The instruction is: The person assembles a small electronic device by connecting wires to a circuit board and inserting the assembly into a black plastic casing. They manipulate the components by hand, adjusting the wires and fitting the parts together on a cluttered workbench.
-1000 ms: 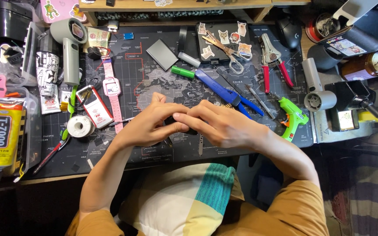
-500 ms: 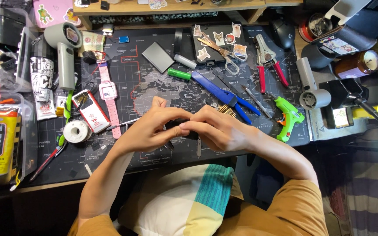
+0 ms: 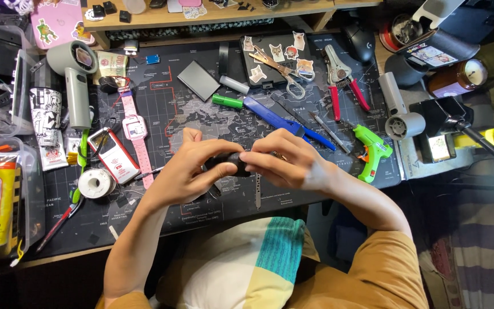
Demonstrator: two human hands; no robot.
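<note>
Gripping small black part (image 3: pixel 228 164) with both hands (image 3: pixel 192 171) (image 3: pixel 284 163) above bench (image 3: pixel 201 109); next probably needs steady prying.

Fingers (image 3: pixel 224 169) hide most of the small dark object (image 3: pixel 232 164).

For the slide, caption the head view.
Both hands, left hand and right hand, grip a small black object over a tool-strewn desk mat.
</note>
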